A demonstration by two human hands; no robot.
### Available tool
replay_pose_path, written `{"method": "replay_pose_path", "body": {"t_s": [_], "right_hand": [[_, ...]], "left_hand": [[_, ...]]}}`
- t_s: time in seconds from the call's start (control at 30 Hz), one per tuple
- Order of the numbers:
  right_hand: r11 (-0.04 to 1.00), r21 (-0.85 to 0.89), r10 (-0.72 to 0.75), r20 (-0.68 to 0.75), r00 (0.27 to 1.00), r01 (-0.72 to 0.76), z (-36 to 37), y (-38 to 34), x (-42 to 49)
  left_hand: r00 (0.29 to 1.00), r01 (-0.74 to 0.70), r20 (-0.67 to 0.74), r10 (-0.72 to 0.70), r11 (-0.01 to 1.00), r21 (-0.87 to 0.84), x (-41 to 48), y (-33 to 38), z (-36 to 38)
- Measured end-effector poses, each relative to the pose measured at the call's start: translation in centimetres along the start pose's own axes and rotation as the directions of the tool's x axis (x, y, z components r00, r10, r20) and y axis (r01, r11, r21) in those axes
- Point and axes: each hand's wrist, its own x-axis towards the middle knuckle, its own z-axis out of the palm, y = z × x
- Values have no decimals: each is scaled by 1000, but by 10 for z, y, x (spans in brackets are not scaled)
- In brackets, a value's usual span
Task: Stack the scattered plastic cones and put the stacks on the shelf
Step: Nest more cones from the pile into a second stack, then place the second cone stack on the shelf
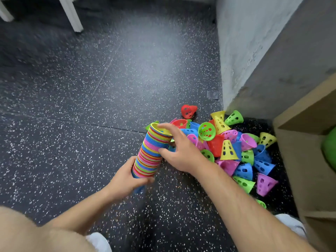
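A long stack of nested plastic cones (pixel 151 151) in many colours slants up from the speckled floor. My left hand (pixel 127 177) grips its lower end. My right hand (pixel 179 150) holds the upper part, with the fingers over the topmost yellow cone (pixel 161 130) and the thumb against the stack's side. To the right lies a pile of loose cones (pixel 234 148) in red, yellow, green, blue and pink. A single red cone (pixel 188 110) lies apart behind the pile.
A wooden shelf unit (pixel 307 160) stands at the right edge with a green object (pixel 330 148) inside. A grey concrete wall (pixel 254 51) rises behind the pile. White furniture legs (pixel 72 13) stand at the top left. My white shoes (pixel 99 241) show at the bottom.
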Motion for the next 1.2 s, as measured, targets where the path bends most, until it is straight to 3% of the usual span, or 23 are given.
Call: {"method": "replay_pose_path", "body": {"t_s": [0.2,0.37,0.53,0.63,0.83,1.07,1.2], "right_hand": [[962,-94,-271,-220,937,256,-137,-95,26],[922,-61,-371,-414,831,381,-247,-174,0],[876,-2,-419,-499,758,483,-326,-208,-44],[894,-129,-423,-559,714,429,-362,-221,-76],[905,-373,-422,-740,523,203,-431,-248,-136],[904,-427,-390,-841,374,-18,-508,-288,-201],[927,-358,-312,-899,306,-107,-532,-294,-238]], "left_hand": [[953,-302,17,303,952,-45,26,193,-56],[829,-559,26,559,829,-9,-4,341,-95],[685,-724,-99,722,690,17,-39,441,-92],[648,-755,-98,756,654,52,-58,490,-71],[591,-807,-47,805,590,-28,-93,589,-30],[503,-845,-62,862,475,-246,-123,702,2],[458,-833,-80,886,396,-386,-132,760,33]]}}
